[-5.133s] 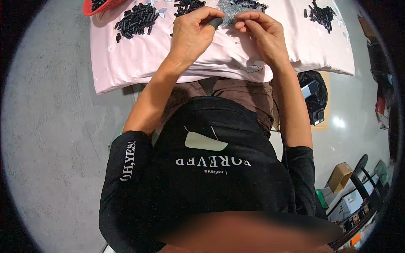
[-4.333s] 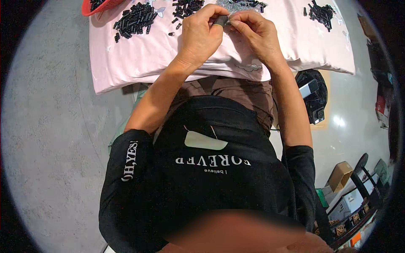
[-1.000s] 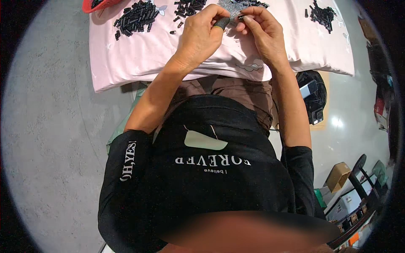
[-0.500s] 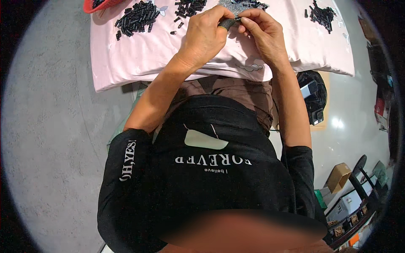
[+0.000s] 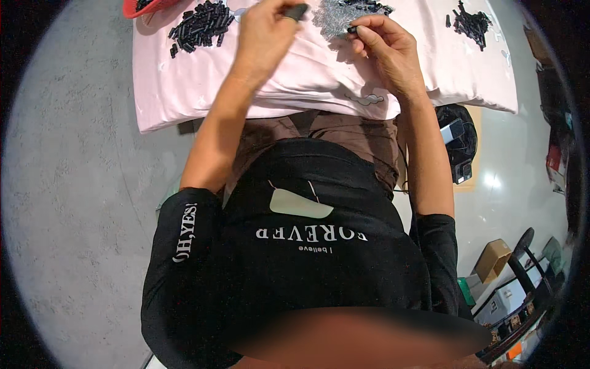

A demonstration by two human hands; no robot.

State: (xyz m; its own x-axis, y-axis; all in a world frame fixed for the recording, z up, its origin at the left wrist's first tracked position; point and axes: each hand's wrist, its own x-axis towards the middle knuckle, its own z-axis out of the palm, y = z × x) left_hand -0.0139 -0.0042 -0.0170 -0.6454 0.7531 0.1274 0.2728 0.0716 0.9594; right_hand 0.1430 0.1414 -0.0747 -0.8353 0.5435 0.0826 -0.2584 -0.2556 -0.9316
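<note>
small black tubular piece (image 5: 352, 29), seen against the pink cloth (image 5: 307, 86), just beside the near right edge of a silvery heap (image 5: 330, 20) of bits too fine to name. long axis roughly crosswise, left to right; one end poking out leftward past the fingertips, the other lost under them. pinched firmly by the right hand (image 5: 390, 54), thumb and forefinger brought together on it, remaining fingers curled underneath.

well apart, farther left, the left hand (image 5: 264, 38), blurred, above the cloth, with a dark finger cot (image 5: 297, 11) pointing up and to the right. fingers bent inward; cannot tell the gap between thumb and forefinger, nor anything held there.

around both hands, loose piles of similar black pieces: a broad left pile (image 5: 201, 26), a dark cluster (image 5: 372, 7) touching the back of the silvery heap, a smaller right pile (image 5: 472, 26). in the upper left corner, a red basket (image 5: 130, 10) with more black pieces inside.

below, brown trousers (image 5: 353, 132) and a black top (image 5: 319, 280) with white lettering. beyond, on the right, a black bag (image 5: 455, 114) and a cardboard box (image 5: 493, 259); on the left, grey floor (image 5: 80, 184).
</note>
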